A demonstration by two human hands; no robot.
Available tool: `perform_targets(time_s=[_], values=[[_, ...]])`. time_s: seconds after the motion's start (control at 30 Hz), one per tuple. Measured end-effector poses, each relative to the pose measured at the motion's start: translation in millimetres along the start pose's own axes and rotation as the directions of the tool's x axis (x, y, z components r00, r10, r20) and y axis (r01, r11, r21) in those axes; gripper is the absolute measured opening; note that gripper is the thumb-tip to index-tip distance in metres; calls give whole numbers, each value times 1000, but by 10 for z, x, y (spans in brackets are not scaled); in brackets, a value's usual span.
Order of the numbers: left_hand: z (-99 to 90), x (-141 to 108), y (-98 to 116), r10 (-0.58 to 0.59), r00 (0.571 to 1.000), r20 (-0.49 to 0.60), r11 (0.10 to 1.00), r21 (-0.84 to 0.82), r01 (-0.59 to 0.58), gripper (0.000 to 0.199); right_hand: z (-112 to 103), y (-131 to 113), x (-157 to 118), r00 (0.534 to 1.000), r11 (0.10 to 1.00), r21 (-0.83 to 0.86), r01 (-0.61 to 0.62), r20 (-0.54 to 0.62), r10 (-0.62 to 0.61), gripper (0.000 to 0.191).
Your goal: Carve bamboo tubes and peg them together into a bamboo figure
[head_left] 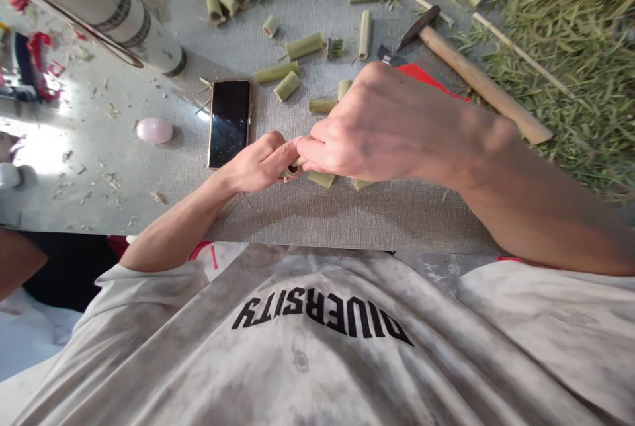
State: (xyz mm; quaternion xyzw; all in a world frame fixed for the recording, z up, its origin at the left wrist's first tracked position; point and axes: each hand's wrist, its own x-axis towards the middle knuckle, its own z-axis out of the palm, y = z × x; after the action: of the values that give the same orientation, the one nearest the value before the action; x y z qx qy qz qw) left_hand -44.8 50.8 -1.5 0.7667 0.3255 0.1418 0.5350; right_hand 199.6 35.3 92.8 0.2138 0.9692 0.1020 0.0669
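My left hand [262, 163] is closed around a short hollow green bamboo piece [292, 172], whose open end faces me. Right against it, my right hand [381, 125] is closed, its fingertips pinching a thin pale stick [299, 162] at the mouth of the bamboo. Most of the stick is hidden by the fingers, so I cannot tell how far it reaches in. Cut bamboo pieces lie just beyond and beneath the hands, among them one short piece [321, 178] by my right fingers and another [322, 104] behind them.
A phone [229, 123] lies left of my hands, with a pink egg-shaped object [155, 130] farther left. A hammer [476, 72] rests at the right, near red material [426, 77]. Green shavings [570, 29] heap up behind it. A large white cylinder [119, 12] stands at back left.
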Motion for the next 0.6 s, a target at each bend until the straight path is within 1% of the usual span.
perform_targets(time_s=[0.07, 0.13, 0.2, 0.23, 0.3, 0.4, 0.53, 0.6], values=[[10, 4, -11, 31, 1000, -5, 1000, -6, -31, 83, 17, 1, 2, 1000, 999, 33, -2, -5, 2, 52], [20, 5, -32, 65, 998, -23, 998, 4, -65, 84, 42, 3, 5, 999, 993, 115, -28, -33, 32, 52], [25, -1, -60, 74, 997, -33, 997, 23, -73, 85, 55, 6, 7, 996, 977, 206, -56, -55, 69, 50], [25, -6, -73, 67, 997, -27, 997, 30, -66, 85, 54, 8, 8, 996, 972, 226, -63, -49, 75, 49], [19, -19, -92, 49, 999, -14, 998, 39, -48, 84, 34, 12, 8, 998, 978, 198, -59, -5, 61, 47], [7, -34, -86, 10, 1000, -2, 999, 32, -10, 84, -5, 16, 8, 998, 994, 110, -18, 59, 12, 48], [10, -25, -20, -24, 1000, 5, 1000, -14, 24, 83, -6, 0, 3, 999, 995, 95, -17, 47, 13, 50], [19, -4, 7, -24, 999, -24, 997, -73, 22, 79, 0, -6, -8, 999, 996, 82, -45, 11, 45, 50]])
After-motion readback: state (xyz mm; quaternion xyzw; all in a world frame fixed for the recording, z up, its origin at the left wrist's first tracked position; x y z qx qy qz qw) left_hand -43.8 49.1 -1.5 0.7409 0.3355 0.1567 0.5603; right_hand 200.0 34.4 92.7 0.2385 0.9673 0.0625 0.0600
